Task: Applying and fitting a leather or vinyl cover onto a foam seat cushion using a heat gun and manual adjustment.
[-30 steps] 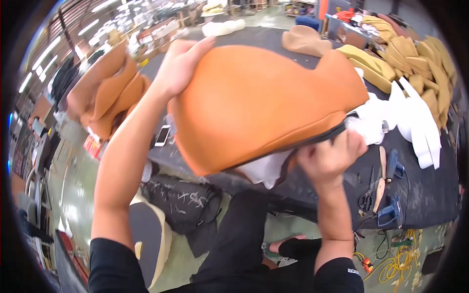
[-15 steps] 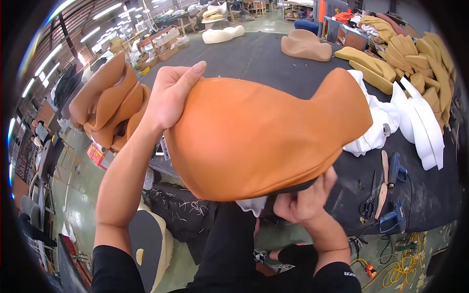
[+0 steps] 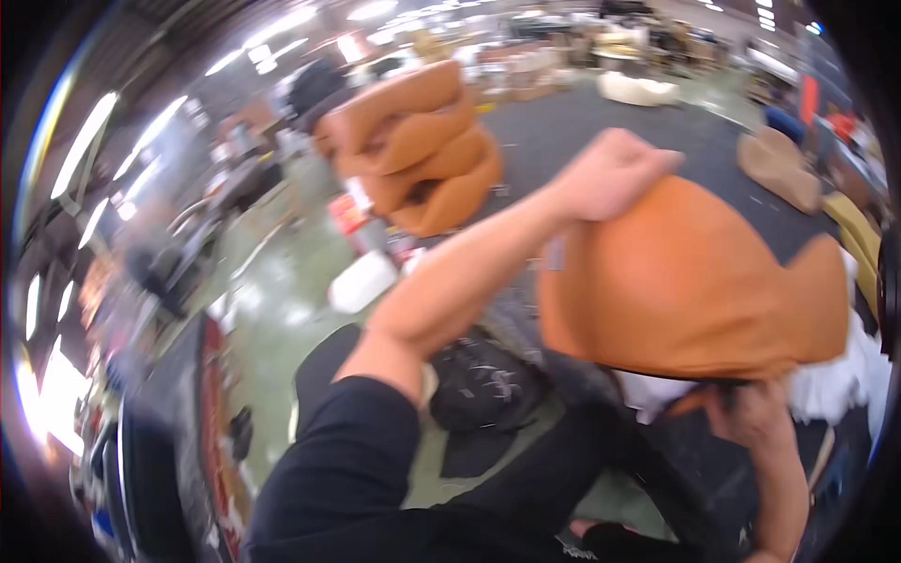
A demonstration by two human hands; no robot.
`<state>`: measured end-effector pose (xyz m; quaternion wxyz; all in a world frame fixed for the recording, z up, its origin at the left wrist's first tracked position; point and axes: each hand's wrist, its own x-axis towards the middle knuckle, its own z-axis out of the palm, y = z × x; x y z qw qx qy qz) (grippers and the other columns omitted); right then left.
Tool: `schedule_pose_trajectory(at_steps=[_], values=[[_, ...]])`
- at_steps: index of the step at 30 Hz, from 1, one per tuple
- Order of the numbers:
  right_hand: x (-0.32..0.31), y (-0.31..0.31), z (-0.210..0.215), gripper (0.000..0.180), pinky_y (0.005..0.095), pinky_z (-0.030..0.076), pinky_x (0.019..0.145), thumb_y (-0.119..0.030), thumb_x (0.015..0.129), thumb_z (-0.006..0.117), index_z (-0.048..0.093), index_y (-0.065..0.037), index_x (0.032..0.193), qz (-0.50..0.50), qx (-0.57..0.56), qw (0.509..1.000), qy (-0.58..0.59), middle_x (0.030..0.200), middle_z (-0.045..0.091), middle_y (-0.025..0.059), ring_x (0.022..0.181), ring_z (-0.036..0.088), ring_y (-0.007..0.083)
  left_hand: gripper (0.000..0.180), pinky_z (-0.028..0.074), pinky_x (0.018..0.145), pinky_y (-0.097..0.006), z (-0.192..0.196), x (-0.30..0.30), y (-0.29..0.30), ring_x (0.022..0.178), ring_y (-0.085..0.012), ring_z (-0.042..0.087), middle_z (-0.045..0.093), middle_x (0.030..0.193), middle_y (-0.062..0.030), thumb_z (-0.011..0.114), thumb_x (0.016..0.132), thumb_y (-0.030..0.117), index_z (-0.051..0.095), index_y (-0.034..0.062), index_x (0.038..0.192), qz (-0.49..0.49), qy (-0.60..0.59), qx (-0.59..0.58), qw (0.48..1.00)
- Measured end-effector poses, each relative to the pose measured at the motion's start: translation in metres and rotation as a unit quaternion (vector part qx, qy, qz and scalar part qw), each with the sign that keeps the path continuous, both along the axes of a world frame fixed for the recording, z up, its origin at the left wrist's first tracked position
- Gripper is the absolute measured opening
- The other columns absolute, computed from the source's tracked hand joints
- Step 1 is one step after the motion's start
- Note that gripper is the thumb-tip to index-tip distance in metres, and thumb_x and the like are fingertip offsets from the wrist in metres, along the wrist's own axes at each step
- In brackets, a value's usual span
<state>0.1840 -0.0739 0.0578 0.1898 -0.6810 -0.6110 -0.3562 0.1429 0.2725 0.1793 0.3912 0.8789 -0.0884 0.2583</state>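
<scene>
A curved, orange-brown leather-covered seat piece (image 3: pixel 699 281) is held up in front of me at the right. My left hand (image 3: pixel 621 174) is closed over its upper left edge, thumb pointing right. Below, my right hand (image 3: pixel 751 413) has its fingers bent at the dark lower edge of the leather; motion blur and shadow hide the fingertips. White material (image 3: pixel 648 392) shows under that edge. Several similar orange-brown leather pieces (image 3: pixel 422 150) lie stacked to the left of my left hand.
The dark-topped table (image 3: pixel 563 117) carries a brown moulded piece (image 3: pixel 777 169), a cream foam piece (image 3: pixel 638 89) and white cloth (image 3: pixel 831 394) at the right. Beside my left forearm is a white object (image 3: pixel 364 281). Black fabric with thread scraps (image 3: pixel 488 380) hangs low near my legs.
My view has swung left, so the scene sits further right and is blurred. Both hands keep hold of the leather piece. The tools at the right have mostly left the view.
</scene>
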Motion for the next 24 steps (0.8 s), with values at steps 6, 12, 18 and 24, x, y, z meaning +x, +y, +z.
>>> schedule_pose_trajectory(at_steps=[6, 12, 18, 24], values=[[0.039, -0.001, -0.017, 0.076, 0.0615, 0.037, 0.112, -0.018, 0.08, 0.087, 0.051, 0.006, 0.142, -0.067, 0.038, 0.997, 0.01, 0.142, 0.054, 0.0314, 0.13, 0.05, 0.0558, 0.049, 0.049, 0.061, -0.042, 0.016, -0.006, 0.013, 0.055, -0.0215, 0.049, 0.054, 0.058, -0.0165, 0.061, 0.1, 0.035, 0.064, -0.0047, 0.072, 0.008, -0.027, -0.003, 1.0], [0.049, -0.001, -0.023, 0.083, 0.0584, 0.038, 0.111, -0.021, 0.075, 0.091, 0.051, 0.003, 0.144, -0.041, -0.067, 0.996, 0.029, 0.14, 0.056, 0.0301, 0.13, 0.05, 0.0541, 0.05, 0.049, 0.062, -0.043, -0.004, 0.004, 0.024, 0.056, -0.022, 0.052, 0.055, 0.058, -0.0167, 0.061, 0.101, 0.036, 0.064, -0.0044, 0.071, -0.008, -0.039, -0.025, 0.999], [0.044, -0.002, -0.017, 0.085, 0.0536, 0.039, 0.111, -0.027, 0.064, 0.096, 0.059, 0.004, 0.134, -0.049, -0.026, 0.993, 0.105, 0.138, 0.058, 0.0275, 0.13, 0.05, 0.0507, 0.052, 0.048, 0.061, -0.044, 0.0, -0.006, 0.025, 0.054, -0.0252, 0.049, 0.051, 0.057, -0.0173, 0.061, 0.1, 0.036, 0.06, -0.0043, 0.069, 0.001, -0.052, -0.024, 0.998], [0.002, 0.017, 0.024, 0.064, 0.0516, 0.051, 0.101, -0.027, 0.069, 0.094, 0.07, 0.0, 0.122, -0.029, 0.018, 0.987, 0.157, 0.119, 0.072, 0.0222, 0.115, 0.067, 0.0436, 0.057, 0.046, 0.059, -0.046, -0.01, 0.026, 0.007, 0.055, -0.0315, 0.045, 0.047, 0.061, -0.0238, 0.056, 0.101, 0.044, 0.057, -0.0026, 0.068, 0.027, -0.041, 0.037, 0.998]])
